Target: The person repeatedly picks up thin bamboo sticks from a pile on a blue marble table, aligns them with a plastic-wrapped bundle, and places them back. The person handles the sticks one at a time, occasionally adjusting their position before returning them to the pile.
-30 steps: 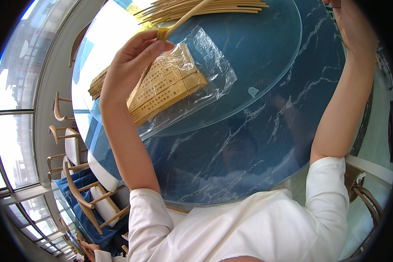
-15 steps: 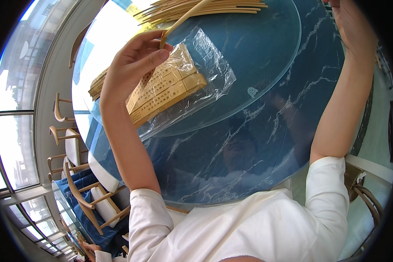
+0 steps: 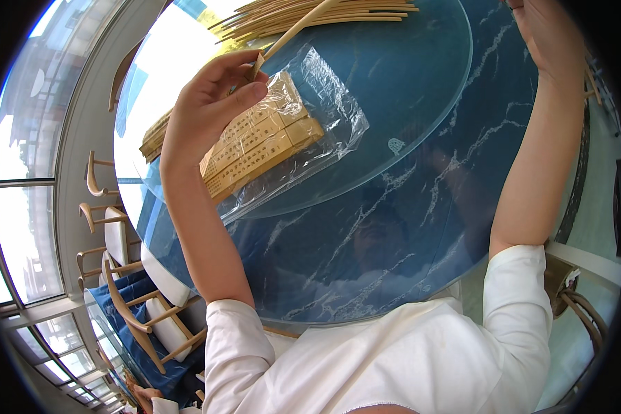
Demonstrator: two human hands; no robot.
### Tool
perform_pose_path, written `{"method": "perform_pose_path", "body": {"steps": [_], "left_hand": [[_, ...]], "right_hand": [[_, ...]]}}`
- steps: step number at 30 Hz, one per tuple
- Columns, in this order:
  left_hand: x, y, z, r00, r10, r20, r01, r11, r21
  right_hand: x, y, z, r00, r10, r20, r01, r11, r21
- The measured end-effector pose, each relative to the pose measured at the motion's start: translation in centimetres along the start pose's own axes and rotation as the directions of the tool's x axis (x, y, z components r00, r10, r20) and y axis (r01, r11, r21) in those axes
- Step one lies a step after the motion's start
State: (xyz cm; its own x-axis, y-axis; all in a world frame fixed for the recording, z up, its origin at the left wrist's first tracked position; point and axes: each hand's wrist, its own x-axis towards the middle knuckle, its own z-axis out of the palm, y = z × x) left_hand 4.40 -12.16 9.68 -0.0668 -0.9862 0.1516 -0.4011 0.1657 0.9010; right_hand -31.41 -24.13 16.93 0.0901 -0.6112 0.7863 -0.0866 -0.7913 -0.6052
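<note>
Restaurant dining room: round marble table (image 3: 366, 276), glass turntable (image 3: 407, 90), wooden chairs (image 3: 127, 303)

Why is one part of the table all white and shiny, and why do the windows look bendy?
In the head view, daylight glares off the glass turntable beside the left hand, washing that patch white; the fisheye lens bends the window frames near the rim; the clear bag of paper-wrapped chopsticks glints too.

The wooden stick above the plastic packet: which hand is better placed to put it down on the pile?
Left, probably. The left hand already pinches the wooden stick, whose far end lies near the pile of sticks. The right hand is at the table's far edge, away from it.
</note>
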Motion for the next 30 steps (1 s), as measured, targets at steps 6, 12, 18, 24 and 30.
{"method": "perform_pose_path", "body": {"steps": [6, 12, 18, 24, 30], "left_hand": [[0.0, 0.0, 0.2, 1.000, 0.013, -0.012, -0.013, 1.000, -0.011], [-0.2, 1.0, 1.5, 0.996, -0.003, -0.087, 0.007, 0.999, 0.049], [-0.2, 1.7, 2.4, 0.992, -0.050, -0.113, 0.075, 0.971, 0.228], [0.2, 1.3, 3.4, 1.000, -0.013, -0.014, 0.016, 0.968, 0.249], [0.2, 1.7, 3.8, 0.991, -0.137, 0.004, 0.133, 0.973, 0.189]], "right_hand": [[0.6, 1.9, -0.5, 0.955, 0.289, 0.061, -0.295, 0.941, 0.164], [0.5, 3.7, -0.3, 0.845, 0.507, 0.168, -0.534, 0.811, 0.238], [-0.3, 7.3, -0.5, 0.822, 0.460, 0.335, -0.549, 0.796, 0.256], [0.0, 6.7, -0.7, 0.780, 0.516, 0.353, -0.602, 0.774, 0.198], [-0.4, 7.4, -1.4, 0.699, 0.593, 0.400, -0.692, 0.703, 0.166]]}}
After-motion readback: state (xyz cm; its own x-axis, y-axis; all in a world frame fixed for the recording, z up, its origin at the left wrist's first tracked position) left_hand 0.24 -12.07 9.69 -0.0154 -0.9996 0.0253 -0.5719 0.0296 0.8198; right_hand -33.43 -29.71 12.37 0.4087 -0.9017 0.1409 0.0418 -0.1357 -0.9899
